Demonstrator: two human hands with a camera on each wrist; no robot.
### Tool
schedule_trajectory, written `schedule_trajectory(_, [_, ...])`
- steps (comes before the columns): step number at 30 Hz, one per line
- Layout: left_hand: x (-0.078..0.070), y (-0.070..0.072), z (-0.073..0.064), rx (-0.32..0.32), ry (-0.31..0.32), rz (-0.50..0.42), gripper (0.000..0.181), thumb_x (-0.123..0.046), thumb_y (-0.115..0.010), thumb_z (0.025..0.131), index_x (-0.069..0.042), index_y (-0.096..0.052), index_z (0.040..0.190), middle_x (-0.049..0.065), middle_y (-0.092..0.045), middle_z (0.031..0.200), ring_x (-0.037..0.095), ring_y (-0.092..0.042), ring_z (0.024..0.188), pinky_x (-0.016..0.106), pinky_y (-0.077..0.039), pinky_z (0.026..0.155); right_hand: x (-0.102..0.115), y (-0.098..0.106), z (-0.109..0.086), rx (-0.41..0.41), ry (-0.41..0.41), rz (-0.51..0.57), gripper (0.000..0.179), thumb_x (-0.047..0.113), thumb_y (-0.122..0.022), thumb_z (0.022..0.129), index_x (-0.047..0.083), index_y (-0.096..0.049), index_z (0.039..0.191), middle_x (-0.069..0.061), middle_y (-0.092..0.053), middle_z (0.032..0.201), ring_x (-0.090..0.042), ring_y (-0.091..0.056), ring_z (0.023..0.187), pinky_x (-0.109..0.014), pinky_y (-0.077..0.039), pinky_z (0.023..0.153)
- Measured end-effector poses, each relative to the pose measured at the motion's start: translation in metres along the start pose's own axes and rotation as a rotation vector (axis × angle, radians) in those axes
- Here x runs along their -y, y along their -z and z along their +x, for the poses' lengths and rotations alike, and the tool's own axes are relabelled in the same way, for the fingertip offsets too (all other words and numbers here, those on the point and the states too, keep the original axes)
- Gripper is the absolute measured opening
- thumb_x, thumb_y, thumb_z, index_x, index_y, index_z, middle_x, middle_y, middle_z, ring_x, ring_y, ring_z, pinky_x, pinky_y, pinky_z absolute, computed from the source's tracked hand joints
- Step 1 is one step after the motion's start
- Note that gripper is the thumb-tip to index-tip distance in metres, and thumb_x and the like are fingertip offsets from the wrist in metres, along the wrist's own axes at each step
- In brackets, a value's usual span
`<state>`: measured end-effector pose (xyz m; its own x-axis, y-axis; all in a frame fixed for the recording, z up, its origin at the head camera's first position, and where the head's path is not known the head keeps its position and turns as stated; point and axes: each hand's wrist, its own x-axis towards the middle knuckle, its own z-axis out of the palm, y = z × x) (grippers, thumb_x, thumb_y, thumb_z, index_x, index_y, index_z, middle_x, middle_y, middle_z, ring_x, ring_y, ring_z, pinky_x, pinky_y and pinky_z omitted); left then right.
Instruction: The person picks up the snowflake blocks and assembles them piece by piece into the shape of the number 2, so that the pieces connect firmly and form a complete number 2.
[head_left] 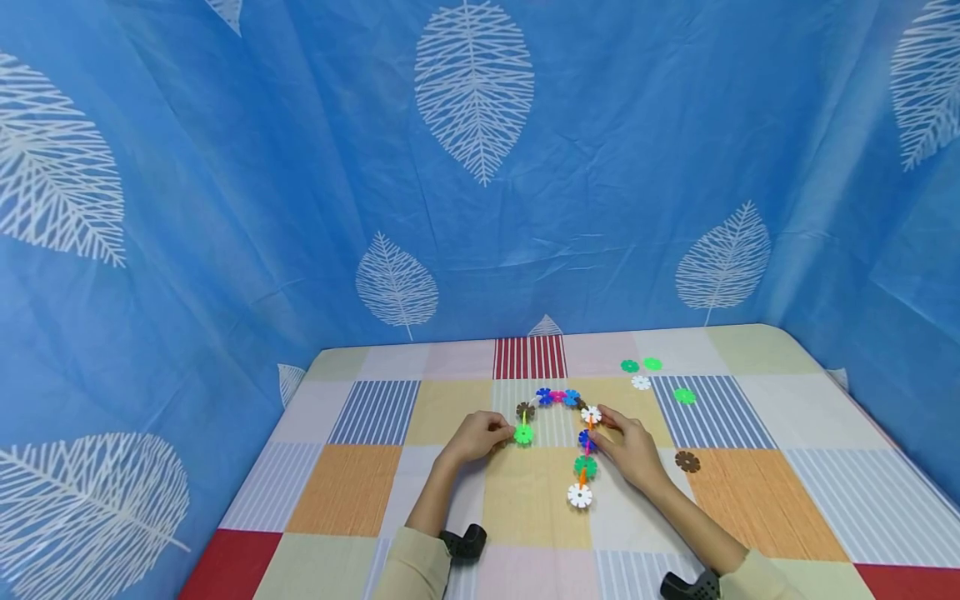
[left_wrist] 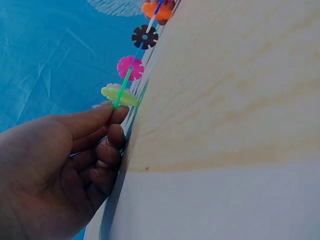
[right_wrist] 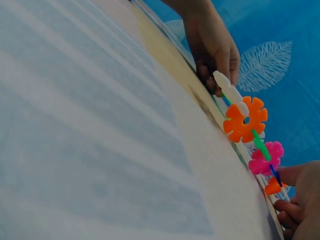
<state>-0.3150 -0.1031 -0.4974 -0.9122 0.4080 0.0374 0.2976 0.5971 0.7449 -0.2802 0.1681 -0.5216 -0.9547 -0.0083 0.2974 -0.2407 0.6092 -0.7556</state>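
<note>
A curved chain of notched, flower-shaped plastic discs lies on the patchwork cloth between both hands, its two legs toward the person. My left hand (head_left: 477, 435) pinches the bright green disc (head_left: 523, 435) at the chain's left end; in the left wrist view, thumb and forefinger meet on its green edge (left_wrist: 119, 97). A brown disc (head_left: 525, 411) follows above it. On the right leg, my right hand (head_left: 628, 450) holds the chain around a blue disc (head_left: 586, 442), fingers near a white disc (head_left: 592, 415). Lower down hang a dark green disc (head_left: 585, 467) and a white end disc (head_left: 580, 496).
Loose discs lie to the right: a dark green one (head_left: 630, 366), two bright green ones (head_left: 653, 364) (head_left: 685, 397), a white one (head_left: 641, 382) and a brown one (head_left: 687, 462). Blue leaf-patterned curtain (head_left: 570, 167) surrounds the table's back and sides.
</note>
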Motion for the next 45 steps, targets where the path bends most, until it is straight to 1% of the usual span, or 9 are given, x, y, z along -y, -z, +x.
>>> schedule_trajectory(8, [0.0,0.0,-0.001,0.002,0.01,-0.001,0.024,-0.021,-0.058,0.092,-0.008,-0.065,0.072,-0.001,-0.054,0.058,0.008,-0.042,0.047,0.02,-0.035,0.046,0.0,0.0,0.0,0.006,-0.002,0.011,0.053,0.021,-0.069,0.083,-0.002,-0.052,0.127,-0.021,-0.062,0.108,-0.037,-0.052,0.098,-0.052,-0.038,0.088])
schedule_trajectory(15, [0.002,-0.001,0.0,-0.002,0.011,-0.004,0.024,-0.021,-0.058,0.092,-0.008,-0.065,0.072,-0.001,-0.055,0.059,0.008,-0.041,0.047,0.02,-0.035,0.046,-0.001,-0.001,-0.002,-0.045,0.043,0.015,0.053,0.025,-0.07,0.082,-0.003,-0.054,0.124,-0.022,-0.063,0.103,-0.037,-0.053,0.093,-0.051,-0.039,0.085])
schedule_trajectory(22, [0.005,-0.001,-0.001,-0.029,0.005,-0.024,0.025,-0.023,-0.059,0.091,-0.007,-0.066,0.073,0.0,-0.055,0.058,0.007,-0.043,0.047,0.02,-0.037,0.046,-0.002,0.001,-0.001,0.005,-0.013,0.007,0.055,0.023,-0.069,0.083,-0.002,-0.051,0.128,-0.022,-0.062,0.108,-0.036,-0.052,0.097,-0.051,-0.04,0.086])
schedule_trajectory(27, [0.006,0.0,-0.001,-0.039,0.003,-0.032,0.025,-0.023,-0.059,0.091,-0.007,-0.064,0.072,0.0,-0.053,0.057,0.007,-0.042,0.047,0.021,-0.035,0.046,-0.001,0.001,0.0,0.003,-0.017,0.002,0.054,0.023,-0.069,0.083,-0.001,-0.051,0.128,-0.021,-0.062,0.107,-0.036,-0.053,0.096,-0.05,-0.041,0.085])
schedule_trajectory(31, [0.004,0.001,-0.001,-0.034,0.001,-0.029,0.025,-0.021,-0.059,0.091,-0.008,-0.064,0.071,-0.001,-0.052,0.056,0.007,-0.041,0.048,0.02,-0.035,0.047,-0.001,0.004,0.001,0.016,-0.017,0.043,0.054,0.024,-0.067,0.085,-0.004,-0.05,0.128,-0.021,-0.061,0.11,-0.036,-0.054,0.1,-0.049,-0.042,0.087])
schedule_trajectory(36, [0.001,0.0,-0.001,-0.028,-0.018,0.03,0.028,-0.023,-0.056,0.093,-0.008,-0.063,0.07,-0.004,-0.05,0.055,0.007,-0.041,0.048,0.02,-0.035,0.047,-0.006,0.023,0.005,0.022,0.013,0.115,0.047,0.02,-0.064,0.088,-0.005,-0.051,0.126,-0.018,-0.062,0.11,-0.03,-0.061,0.094,-0.033,-0.051,0.079])
schedule_trajectory(40, [-0.003,0.005,-0.007,-0.02,0.024,0.059,0.035,-0.028,-0.054,0.094,-0.007,-0.062,0.067,-0.003,-0.051,0.054,0.008,-0.042,0.047,0.02,-0.035,0.046,-0.016,0.053,0.003,-0.011,0.112,0.058,0.036,0.017,-0.063,0.088,-0.002,-0.059,0.119,-0.013,-0.066,0.098,-0.019,-0.062,0.083,-0.021,-0.05,0.068])
schedule_trajectory(42, [-0.007,0.007,-0.012,0.021,0.064,0.04,0.038,-0.029,-0.054,0.094,-0.005,-0.062,0.065,-0.001,-0.053,0.053,0.009,-0.045,0.046,0.021,-0.037,0.045,-0.024,0.071,-0.001,-0.02,0.14,-0.016,0.033,0.017,-0.064,0.088,0.0,-0.062,0.116,-0.009,-0.066,0.091,-0.014,-0.059,0.075,-0.02,-0.048,0.061])
schedule_trajectory(45, [-0.016,0.007,-0.022,0.139,0.098,-0.022,0.039,-0.029,-0.056,0.093,-0.003,-0.063,0.064,0.003,-0.057,0.054,0.013,-0.051,0.044,0.024,-0.043,0.044,-0.034,0.097,-0.009,0.021,0.122,-0.125,0.033,0.019,-0.065,0.087,0.001,-0.063,0.114,-0.005,-0.064,0.086,-0.011,-0.054,0.071,-0.023,-0.044,0.051])
